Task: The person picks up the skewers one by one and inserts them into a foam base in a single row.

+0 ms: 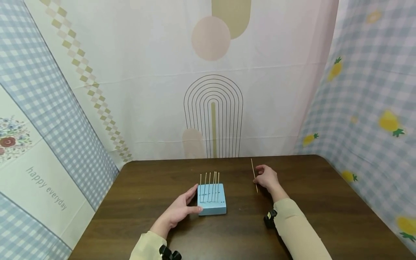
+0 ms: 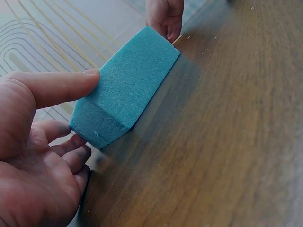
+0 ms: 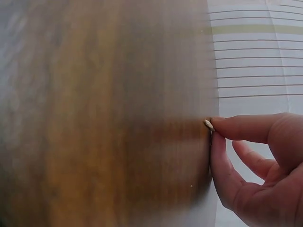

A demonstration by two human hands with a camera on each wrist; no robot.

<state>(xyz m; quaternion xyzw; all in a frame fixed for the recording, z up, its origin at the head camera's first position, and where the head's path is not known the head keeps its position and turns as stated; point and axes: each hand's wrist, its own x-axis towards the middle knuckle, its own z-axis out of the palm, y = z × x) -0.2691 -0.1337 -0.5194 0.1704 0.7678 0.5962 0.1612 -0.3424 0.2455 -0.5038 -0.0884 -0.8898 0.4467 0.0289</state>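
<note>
while your left hand (image 1: pixel 177 211) steadied the blue foam block (image 1: pixel 212 203) on the dark wooden table (image 1: pixel 308 216), thumb laid along its near face and fingers curved against its left side, your right hand (image 1: pixel 267 178) pinched a thin wooden skewer (image 1: pixel 254 175) between thumb and forefinger. the block sat near the middle of the table, with six skewers (image 1: pixel 209 186) already standing upright in a row along its far part. the skewer you held was well to the right of the block, nearly upright and leaning slightly, its lower tip close to the tabletop. from the right wrist view only the skewer's end (image 3: pixel 208 124) showed at your fingertips (image 3: pixel 218 137).

that skewer looked very light, stiff but easy to snap, and smooth enough to twist in a loose pinch, so a hold low on the shaft, close to the tip, would probably have guided it best. the foam seemed soft and light, likely to slide or tip under pressure, which made your bracing hand useful. behind the table hung patterned cloth backdrops (image 1: pixel 211 90).
</note>
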